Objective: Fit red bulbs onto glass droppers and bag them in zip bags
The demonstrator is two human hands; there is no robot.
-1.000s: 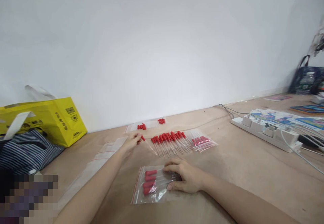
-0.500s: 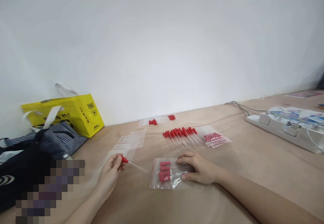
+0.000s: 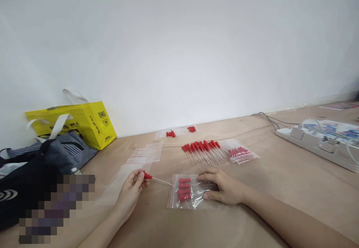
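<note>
Between the thumb and fingers of my left hand [image 3: 136, 183] is a glass dropper [image 3: 159, 180], gripped by its red rubber bulb. Its thin tip points right and is at the mouth edge of a clear zip bag [image 3: 198, 199]; I cannot tell whether it is inside. Several red-bulbed droppers [image 3: 184, 186] lie side by side in that bag, bulbs toward the mouth. My right hand [image 3: 223, 186] rests on the bag's right part, fingers and thumb spread apart. Behind it lie a row of loose droppers [image 3: 203, 152] and filled bags of droppers [image 3: 241, 151].
Overlapping flat zip bags [image 3: 143, 156] lie at left. By the wall is another bag [image 3: 161, 134] with red bulbs on it or in it. A yellow bag [image 3: 98, 128] and a striped bag [image 3: 75, 151] stand far left. A white power strip [image 3: 308, 143] with cables lies right.
My left hand has moved right with the dropper, bringing its tip up to the bag's mouth. My right hand stays on the bag.
</note>
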